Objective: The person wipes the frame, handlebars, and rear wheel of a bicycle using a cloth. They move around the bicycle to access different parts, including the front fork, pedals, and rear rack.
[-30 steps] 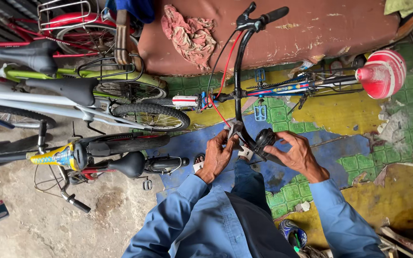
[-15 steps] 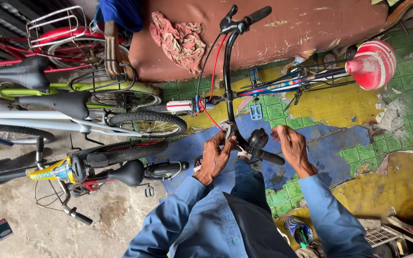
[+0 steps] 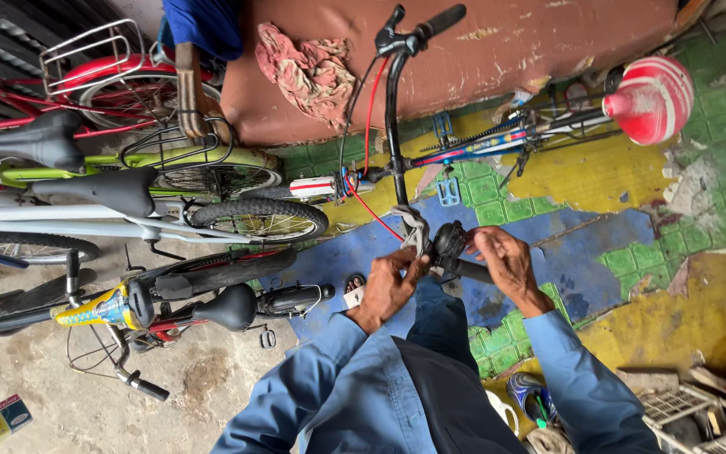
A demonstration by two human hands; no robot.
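Here the black handlebar runs straight away from both hands. The left hand grips its brake lever; the right hand wraps the near grip.

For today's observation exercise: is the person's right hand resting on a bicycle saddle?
No, the right hand is closed around the near end of the black handlebar, not a saddle.

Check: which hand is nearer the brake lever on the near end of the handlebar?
Left. The left hand touches the brake lever; the right hand grips the black grip just beside it.
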